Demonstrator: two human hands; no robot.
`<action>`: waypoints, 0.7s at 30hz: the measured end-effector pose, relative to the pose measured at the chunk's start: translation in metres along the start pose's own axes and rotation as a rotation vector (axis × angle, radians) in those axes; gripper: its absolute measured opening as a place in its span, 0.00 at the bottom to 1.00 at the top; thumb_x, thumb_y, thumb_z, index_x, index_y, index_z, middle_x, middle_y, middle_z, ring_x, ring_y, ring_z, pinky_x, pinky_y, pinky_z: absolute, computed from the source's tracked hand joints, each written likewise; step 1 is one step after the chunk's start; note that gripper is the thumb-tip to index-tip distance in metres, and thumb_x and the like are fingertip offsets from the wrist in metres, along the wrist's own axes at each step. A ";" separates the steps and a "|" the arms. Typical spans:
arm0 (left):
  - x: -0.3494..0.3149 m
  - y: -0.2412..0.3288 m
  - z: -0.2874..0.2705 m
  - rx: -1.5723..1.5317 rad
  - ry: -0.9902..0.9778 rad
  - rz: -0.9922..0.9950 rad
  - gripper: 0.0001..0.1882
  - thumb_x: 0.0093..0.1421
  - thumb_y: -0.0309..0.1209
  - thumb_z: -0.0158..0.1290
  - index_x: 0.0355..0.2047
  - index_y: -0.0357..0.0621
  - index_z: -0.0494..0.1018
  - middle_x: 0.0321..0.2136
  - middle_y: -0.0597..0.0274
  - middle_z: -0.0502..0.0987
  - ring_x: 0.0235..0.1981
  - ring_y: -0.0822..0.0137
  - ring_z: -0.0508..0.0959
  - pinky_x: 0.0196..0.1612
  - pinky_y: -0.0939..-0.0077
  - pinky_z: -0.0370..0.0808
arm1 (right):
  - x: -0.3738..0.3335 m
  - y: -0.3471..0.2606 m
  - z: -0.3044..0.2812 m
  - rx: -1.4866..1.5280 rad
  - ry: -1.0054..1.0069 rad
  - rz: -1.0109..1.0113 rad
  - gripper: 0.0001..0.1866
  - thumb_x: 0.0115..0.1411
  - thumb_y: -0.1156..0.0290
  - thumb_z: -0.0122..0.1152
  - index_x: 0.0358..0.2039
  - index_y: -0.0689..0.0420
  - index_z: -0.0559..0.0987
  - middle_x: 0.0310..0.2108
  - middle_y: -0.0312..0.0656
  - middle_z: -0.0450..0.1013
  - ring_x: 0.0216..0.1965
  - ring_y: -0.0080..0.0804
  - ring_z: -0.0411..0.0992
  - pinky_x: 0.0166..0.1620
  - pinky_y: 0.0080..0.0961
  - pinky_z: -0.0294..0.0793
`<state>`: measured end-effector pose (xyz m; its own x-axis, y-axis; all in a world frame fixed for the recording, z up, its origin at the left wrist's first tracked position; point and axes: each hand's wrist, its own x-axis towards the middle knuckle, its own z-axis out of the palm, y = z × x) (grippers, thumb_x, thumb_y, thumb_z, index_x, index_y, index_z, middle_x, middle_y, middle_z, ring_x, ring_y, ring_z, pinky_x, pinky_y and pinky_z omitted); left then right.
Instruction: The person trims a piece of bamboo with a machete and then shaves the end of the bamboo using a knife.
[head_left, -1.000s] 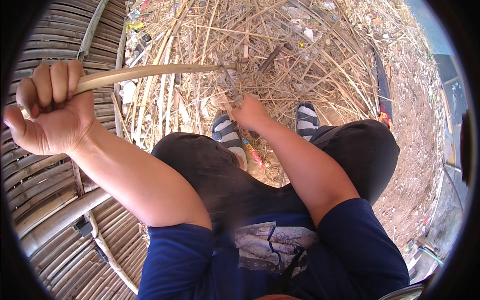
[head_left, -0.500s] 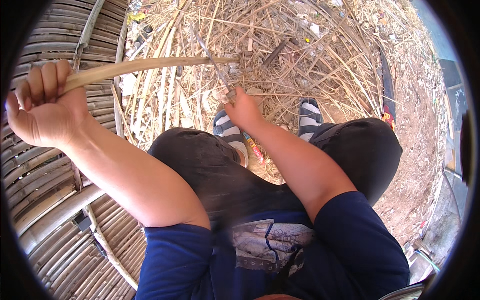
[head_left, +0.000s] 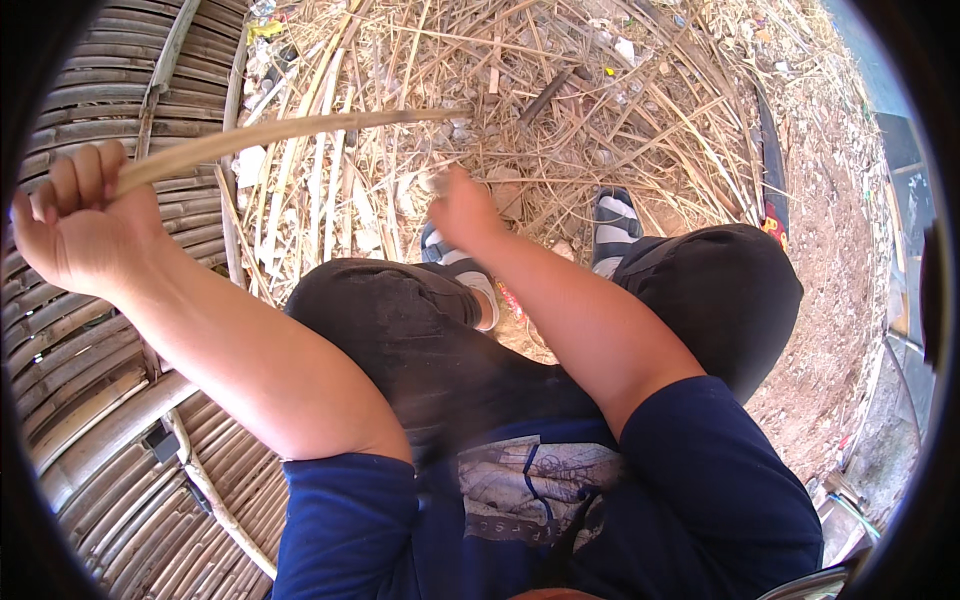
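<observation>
Left hand (head_left: 75,235) grips bamboo strip (head_left: 290,130); right hand (head_left: 462,212) near its far end

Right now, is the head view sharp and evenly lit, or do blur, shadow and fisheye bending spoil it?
Head view: harsh sunlight, hard shadows under the forearms; the right hand is slightly motion-blurred; the left hand gripping the long pale bamboo strip is sharp; the slatted bamboo platform bows toward the black circular rim.

Count: two hands, left hand (head_left: 75,235) and right hand (head_left: 462,212); one bamboo strip (head_left: 290,130); two striped sandals (head_left: 612,228).
</observation>
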<state>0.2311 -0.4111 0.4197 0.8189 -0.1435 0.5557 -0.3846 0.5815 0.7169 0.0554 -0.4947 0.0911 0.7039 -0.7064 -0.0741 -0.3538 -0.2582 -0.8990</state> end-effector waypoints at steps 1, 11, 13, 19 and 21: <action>-0.001 0.000 -0.005 0.007 0.031 0.003 0.22 0.55 0.39 0.55 0.13 0.54 0.55 0.12 0.72 0.49 0.14 0.74 0.46 0.22 0.75 0.46 | 0.006 0.001 -0.009 -0.046 -0.075 0.067 0.17 0.54 0.69 0.60 0.44 0.62 0.72 0.34 0.58 0.77 0.38 0.58 0.77 0.45 0.48 0.75; 0.020 -0.002 -0.033 -0.007 0.079 -0.054 0.19 0.45 0.34 0.54 0.11 0.56 0.52 0.12 0.72 0.47 0.14 0.73 0.47 0.21 0.76 0.47 | 0.008 -0.110 -0.040 0.024 -0.284 -0.074 0.16 0.54 0.69 0.60 0.40 0.63 0.71 0.34 0.57 0.77 0.37 0.54 0.78 0.42 0.46 0.77; 0.011 0.000 -0.019 0.030 0.056 -0.022 0.20 0.43 0.33 0.54 0.12 0.56 0.50 0.12 0.72 0.45 0.14 0.73 0.46 0.21 0.76 0.47 | 0.009 -0.114 -0.039 0.005 -0.282 -0.146 0.14 0.54 0.71 0.60 0.39 0.62 0.71 0.34 0.57 0.77 0.37 0.54 0.78 0.42 0.46 0.77; 0.012 -0.009 -0.034 0.114 0.189 0.033 0.21 0.62 0.41 0.51 0.17 0.53 0.55 0.13 0.71 0.49 0.14 0.73 0.46 0.21 0.75 0.48 | 0.013 0.009 -0.010 -0.082 -0.185 0.203 0.19 0.55 0.70 0.61 0.45 0.65 0.71 0.39 0.61 0.77 0.40 0.56 0.78 0.45 0.46 0.77; 0.025 -0.011 -0.059 0.070 0.207 -0.012 0.21 0.63 0.41 0.50 0.17 0.53 0.55 0.13 0.72 0.49 0.14 0.73 0.46 0.21 0.74 0.48 | 0.020 0.004 -0.017 -0.209 -0.222 0.139 0.21 0.55 0.69 0.62 0.46 0.67 0.71 0.38 0.61 0.77 0.40 0.56 0.78 0.46 0.46 0.77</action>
<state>0.2807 -0.3735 0.4005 0.8909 0.0220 0.4537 -0.3971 0.5226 0.7544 0.0576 -0.5214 0.0937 0.7490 -0.5895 -0.3025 -0.5582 -0.3154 -0.7674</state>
